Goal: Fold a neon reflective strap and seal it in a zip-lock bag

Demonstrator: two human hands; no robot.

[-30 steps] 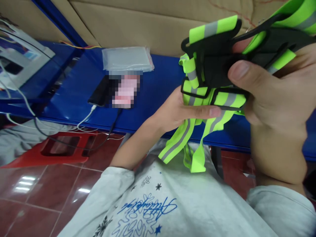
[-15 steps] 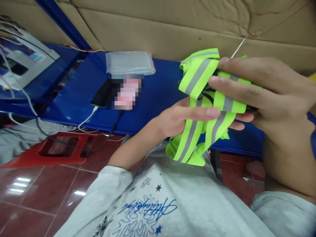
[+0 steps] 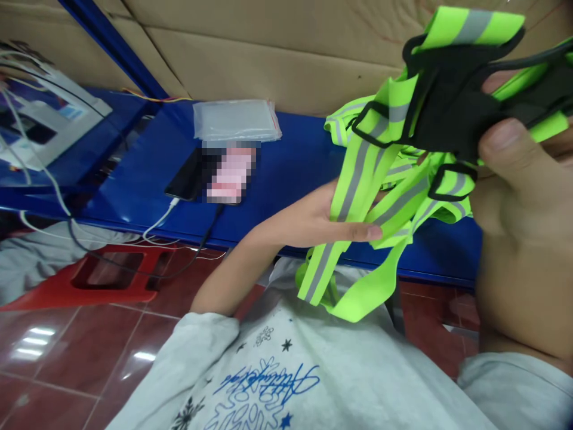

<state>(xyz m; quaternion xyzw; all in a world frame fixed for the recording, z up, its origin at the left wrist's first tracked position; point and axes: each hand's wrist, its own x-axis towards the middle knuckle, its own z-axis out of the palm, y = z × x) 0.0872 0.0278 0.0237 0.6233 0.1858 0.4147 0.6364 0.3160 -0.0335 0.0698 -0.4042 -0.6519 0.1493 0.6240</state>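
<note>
A neon yellow-green reflective harness point(image 3: 353, 179) with grey stripes hangs between my two hands. My right hand point(image 3: 523, 161) grips its black plastic plate point(image 3: 452, 107), thumb on the face and the other fingers behind it. Black strap buckles point(image 3: 373, 124) sit along the bands. My left hand point(image 3: 317, 218) is closed round the lower straps, its thumb across the front; its other fingers are hidden behind the webbing. A loop of strap point(image 3: 367, 298) dangles below, in front of my shirt. More of the same webbing point(image 3: 335, 128) lies on the blue table behind.
On the blue table point(image 3: 286, 161) lie a stack of clear plastic bags point(image 3: 237, 121), a black phone point(image 3: 183, 176) on a white cable and a second, blurred-out phone point(image 3: 230, 176). A white device point(image 3: 58, 113) with cables stands left. Below is a red stool point(image 3: 147, 280).
My right hand has lifted and turned the bundled harness up and right, bringing the black plate into view. The straps have spread out, while my left hand stays near its place.
</note>
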